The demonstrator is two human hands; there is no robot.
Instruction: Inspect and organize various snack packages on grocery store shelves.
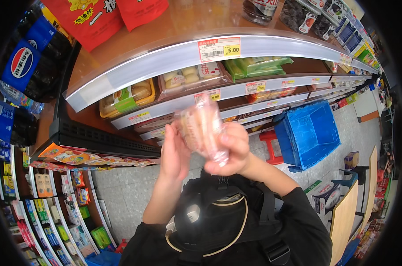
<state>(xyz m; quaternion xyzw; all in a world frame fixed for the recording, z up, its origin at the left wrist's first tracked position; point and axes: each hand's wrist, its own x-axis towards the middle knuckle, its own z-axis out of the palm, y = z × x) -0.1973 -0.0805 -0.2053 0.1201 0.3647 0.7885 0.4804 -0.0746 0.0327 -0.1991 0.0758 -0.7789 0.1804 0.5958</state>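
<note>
A clear plastic-wrapped food pack (201, 128), pale and bread-like inside and blurred, is held up before my chest in front of the shelves. My right hand (232, 149) grips its lower right end, thumb and fingers around the wrapper. Against its left side rests my left hand (177, 154), thumb upright and fingers partly hidden behind the pack. Just beyond, a shelf holds a yellow tray of wrapped buns (128, 98), a clear pack of round white buns (189, 76) and a green bag (257, 66).
The upper shelf's price rail (167, 55) juts out above the hands. Right of the shelves, a blue plastic crate (307, 133) sits by a red stool (270, 148). Cola bottles (21, 63) stand at left. Cartons (324, 196) and wooden boards (345, 222) are at lower right.
</note>
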